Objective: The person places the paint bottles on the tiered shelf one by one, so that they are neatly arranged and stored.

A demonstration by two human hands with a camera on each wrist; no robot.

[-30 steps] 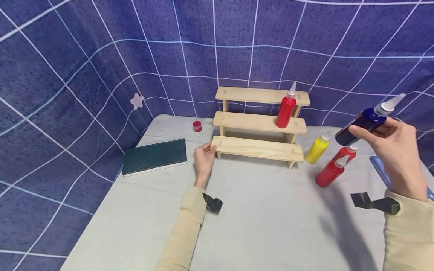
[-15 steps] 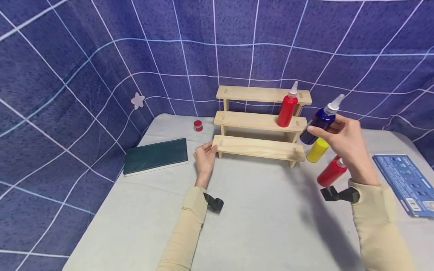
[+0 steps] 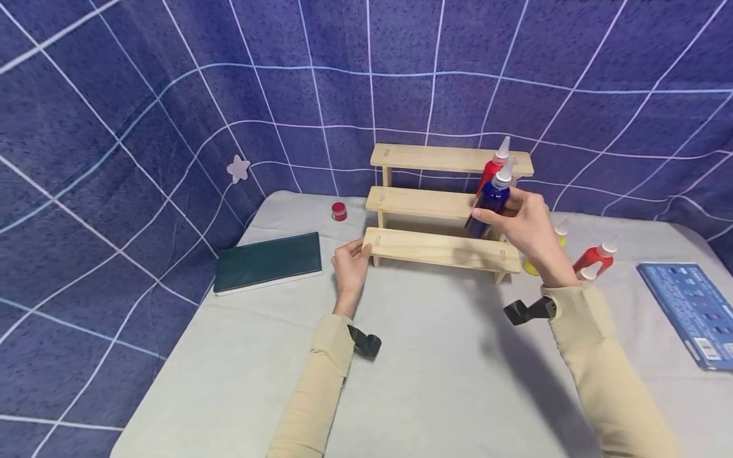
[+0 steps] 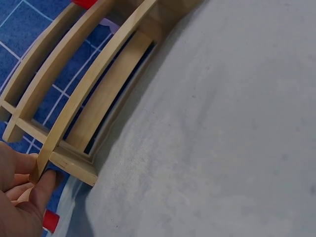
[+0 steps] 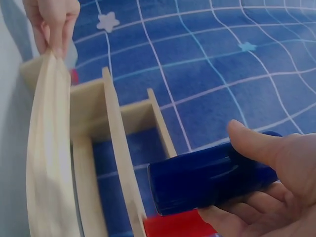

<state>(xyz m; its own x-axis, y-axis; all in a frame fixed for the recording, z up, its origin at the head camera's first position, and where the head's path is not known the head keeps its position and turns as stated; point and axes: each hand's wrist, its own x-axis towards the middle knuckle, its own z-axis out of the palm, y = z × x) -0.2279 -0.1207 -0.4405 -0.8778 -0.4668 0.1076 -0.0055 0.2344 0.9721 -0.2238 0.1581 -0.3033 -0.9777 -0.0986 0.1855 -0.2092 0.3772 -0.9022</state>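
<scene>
My right hand grips a dark blue squeeze bottle with a white pointed nozzle. The bottle leans a little and hovers over the right end of a three-tier wooden stand. Behind it, partly covered, a red squeeze bottle stands on the middle tier. In the right wrist view the blue bottle lies across my fingers, its base toward the stand. My left hand pinches the left end of the lowest tier between thumb and fingers, as the left wrist view also shows at the wooden board.
Right of the stand are a yellow bottle, mostly behind my right hand, and red bottles. A blue printed box lies farther right. On the left are a dark green notebook and a small red jar.
My right hand has carried the blue bottle leftward from beyond the yellow and red bottles to over the stand's right end. The left hand keeps its hold on the lowest tier.
</scene>
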